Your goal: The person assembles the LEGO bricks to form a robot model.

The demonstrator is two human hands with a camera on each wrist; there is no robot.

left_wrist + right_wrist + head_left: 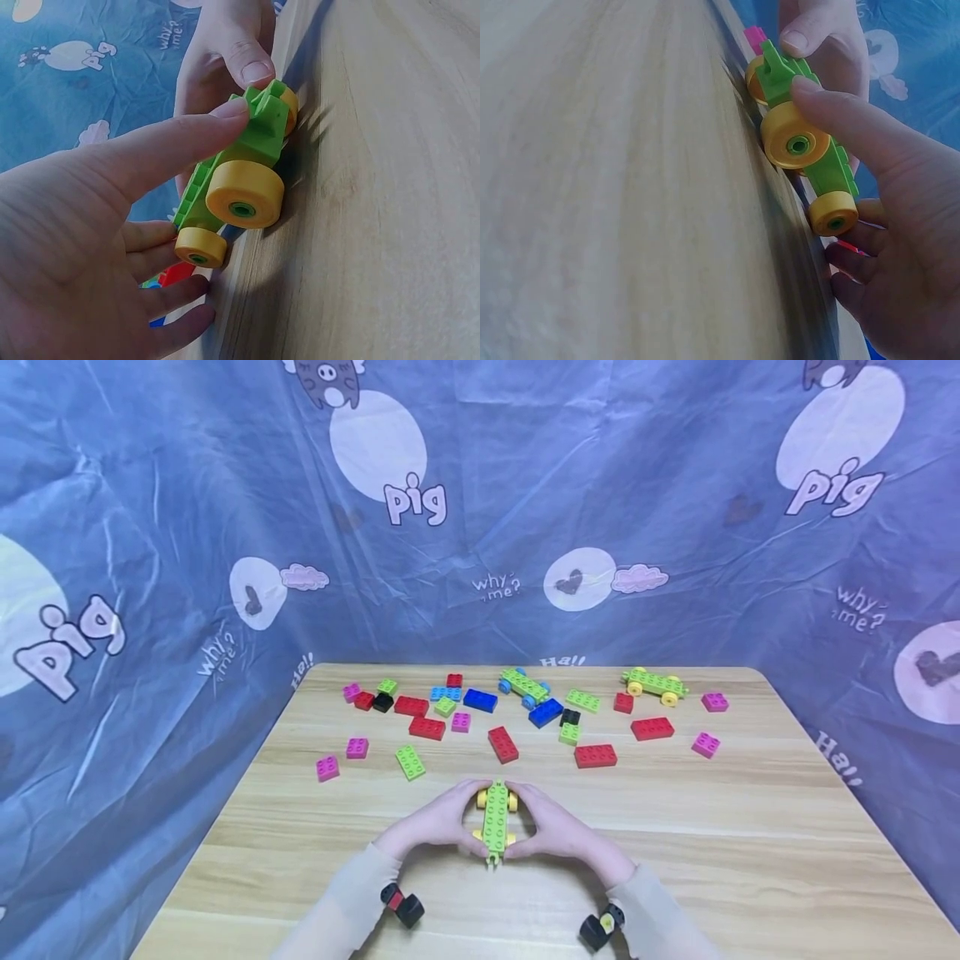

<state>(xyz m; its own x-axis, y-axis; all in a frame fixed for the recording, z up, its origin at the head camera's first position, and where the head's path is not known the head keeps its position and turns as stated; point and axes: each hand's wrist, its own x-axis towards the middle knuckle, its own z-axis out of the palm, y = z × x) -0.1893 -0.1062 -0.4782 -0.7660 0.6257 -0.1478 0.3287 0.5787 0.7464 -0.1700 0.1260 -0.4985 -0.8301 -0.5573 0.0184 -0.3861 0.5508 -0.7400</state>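
A lime-green toy car base with studs along its top and yellow wheels sits between both hands at the near middle of the table. From one side my left hand holds it, thumb at the hitch end and fingertips at the far end. My right hand grips the opposite side in the same way. In the left wrist view, the thumb lies on the green end above a yellow wheel. The right wrist view has the right thumb on the same end of the base.
Farther back on the wooden table lie scattered bricks, among them a red brick and a green brick. Two more car bases stand behind, one blue-wheeled, one yellow-wheeled. A blue printed cloth surrounds the table.
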